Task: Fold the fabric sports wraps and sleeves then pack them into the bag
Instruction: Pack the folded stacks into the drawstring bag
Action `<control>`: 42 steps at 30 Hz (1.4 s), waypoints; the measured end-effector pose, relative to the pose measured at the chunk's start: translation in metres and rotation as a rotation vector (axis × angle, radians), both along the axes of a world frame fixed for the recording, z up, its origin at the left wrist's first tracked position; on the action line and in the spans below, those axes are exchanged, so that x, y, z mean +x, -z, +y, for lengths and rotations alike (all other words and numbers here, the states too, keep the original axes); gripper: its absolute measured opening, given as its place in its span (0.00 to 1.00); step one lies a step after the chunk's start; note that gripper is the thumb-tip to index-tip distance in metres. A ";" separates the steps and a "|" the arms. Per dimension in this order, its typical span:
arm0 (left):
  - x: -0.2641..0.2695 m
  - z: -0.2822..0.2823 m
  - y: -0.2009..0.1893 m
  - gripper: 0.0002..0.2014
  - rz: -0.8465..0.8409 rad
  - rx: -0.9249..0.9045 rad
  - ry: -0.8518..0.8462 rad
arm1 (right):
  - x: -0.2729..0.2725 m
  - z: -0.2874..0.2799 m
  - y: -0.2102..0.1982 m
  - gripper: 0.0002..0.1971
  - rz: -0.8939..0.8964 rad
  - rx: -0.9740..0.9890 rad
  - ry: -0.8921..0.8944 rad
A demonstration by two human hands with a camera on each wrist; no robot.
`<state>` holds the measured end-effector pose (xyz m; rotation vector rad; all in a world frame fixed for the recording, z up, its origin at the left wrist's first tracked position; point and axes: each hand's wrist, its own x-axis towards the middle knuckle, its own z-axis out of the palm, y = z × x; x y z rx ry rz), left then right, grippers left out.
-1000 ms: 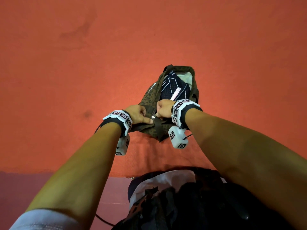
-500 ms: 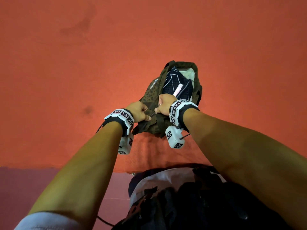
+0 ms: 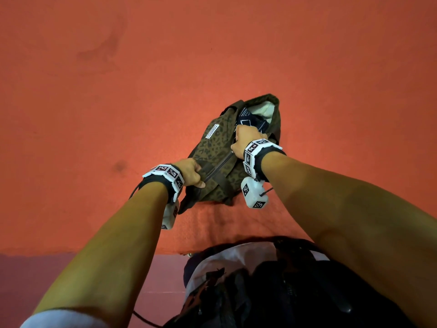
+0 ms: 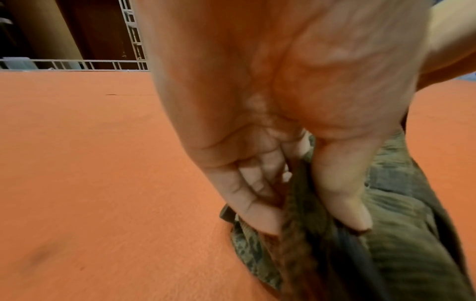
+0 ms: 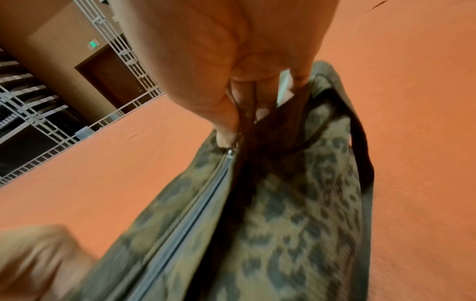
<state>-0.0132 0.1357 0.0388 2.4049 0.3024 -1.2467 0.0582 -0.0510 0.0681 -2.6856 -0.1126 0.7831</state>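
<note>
Lying on the orange worktop (image 3: 94, 114), the leopard-print bag (image 3: 217, 152) looks soft and limp, likely to sag and bunch, so it is best held at its seam ends. Dark patterned fabric (image 3: 248, 118) shows in its open far end. At the bag's near end, the left hand (image 3: 189, 172) pinches the cloth between thumb and curled fingers; midway along the bag, the right hand (image 3: 247, 142) is closed on the zipper pull (image 5: 230, 152).

Scene is viewed from above by head camera, facing down and forward. Each wrist view is taken close along its palm. Leopard-print bag (image 3: 214, 159) is shared by all three.
</note>
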 end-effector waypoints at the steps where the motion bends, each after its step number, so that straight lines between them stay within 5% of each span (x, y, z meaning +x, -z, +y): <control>1: 0.001 0.001 0.000 0.21 0.004 0.026 0.012 | 0.003 -0.001 -0.002 0.08 -0.016 0.001 0.009; 7: -0.002 0.009 0.010 0.13 0.082 0.083 0.097 | 0.042 -0.018 -0.014 0.06 -0.078 0.008 0.110; 14: 0.023 0.007 0.004 0.17 0.114 0.173 0.222 | 0.071 -0.032 -0.009 0.17 -0.082 0.008 0.159; 20: 0.042 -0.005 -0.001 0.25 0.193 0.187 0.253 | 0.084 -0.040 -0.004 0.07 -0.088 0.017 0.162; 23: 0.052 -0.009 -0.004 0.15 0.225 0.124 0.143 | 0.088 -0.036 0.002 0.07 -0.096 0.055 0.174; 24: 0.056 -0.009 -0.009 0.11 0.190 0.114 0.099 | 0.089 -0.034 0.005 0.07 -0.102 0.064 0.185; 26: 0.071 -0.013 -0.016 0.18 0.083 0.116 0.063 | 0.088 -0.030 0.009 0.07 -0.112 0.076 0.220; 29: 0.094 -0.026 -0.019 0.28 -0.104 0.187 0.224 | 0.088 -0.028 0.015 0.07 -0.116 0.076 0.247; 34: 0.112 -0.065 -0.016 0.18 -0.311 0.112 0.354 | 0.086 -0.032 0.023 0.09 -0.119 0.098 0.261; 42: 0.123 -0.079 -0.008 0.17 -0.336 0.112 0.414 | 0.092 -0.048 0.024 0.07 -0.095 0.120 0.216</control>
